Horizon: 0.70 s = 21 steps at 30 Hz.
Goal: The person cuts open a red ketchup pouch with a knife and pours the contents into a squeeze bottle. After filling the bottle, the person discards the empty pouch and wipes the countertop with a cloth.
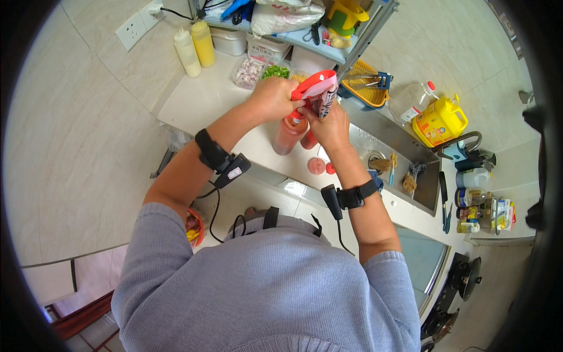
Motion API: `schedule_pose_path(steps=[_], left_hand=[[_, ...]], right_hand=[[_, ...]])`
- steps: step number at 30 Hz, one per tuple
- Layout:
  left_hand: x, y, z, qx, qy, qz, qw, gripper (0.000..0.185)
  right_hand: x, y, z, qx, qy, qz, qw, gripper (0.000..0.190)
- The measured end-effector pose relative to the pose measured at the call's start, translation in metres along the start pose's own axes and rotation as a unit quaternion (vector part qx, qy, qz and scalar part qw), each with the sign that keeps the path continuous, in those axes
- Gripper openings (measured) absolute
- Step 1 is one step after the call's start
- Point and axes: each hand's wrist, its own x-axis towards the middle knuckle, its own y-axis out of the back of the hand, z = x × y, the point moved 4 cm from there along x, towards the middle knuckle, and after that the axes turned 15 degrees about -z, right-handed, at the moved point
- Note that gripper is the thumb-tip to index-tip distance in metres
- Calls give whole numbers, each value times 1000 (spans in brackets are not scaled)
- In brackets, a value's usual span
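Both my hands hold a red and pink flexible pouch (317,88) tilted over the mouth of a translucent squeeze bottle (290,136) with red contents. My left hand (276,99) grips the pouch from the left side. On its right, my right hand (330,125) pinches the pouch close to the bottle's mouth. A second red bottle (309,140) stands partly hidden behind my right hand. On the counter nearer me lie a round pinkish cap (316,166) and a small red cap (330,168). The pouch's opening is hidden by my fingers.
Two squeeze bottles, one whitish (188,53) and one yellow (203,45), stand at the back left. Tubs of chopped onion (249,71) and chopped greens (276,71) sit under a metal shelf (303,42). Right of my hands are a sink (422,176), a yellow basket (367,86) and a yellow jug (440,121).
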Motion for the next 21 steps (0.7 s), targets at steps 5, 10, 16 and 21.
schedule_pose_path(steps=[5, 10, 16, 21], left_hand=[[0, 0, -2, 40, 6, -7, 999, 27], [-3, 18, 8, 41, 35, -7, 998, 41], [1, 26, 11, 129, -30, 100, 986, 74], [-2, 30, 14, 147, -58, 192, 969, 80]], right_hand=[[-1, 1, 2, -1, 17, 11, 1000, 43], [-1, 8, 1, 23, -6, 0, 1000, 43], [2, 15, 15, 108, -6, 8, 994, 40], [2, 18, 34, 259, -27, 15, 965, 36]])
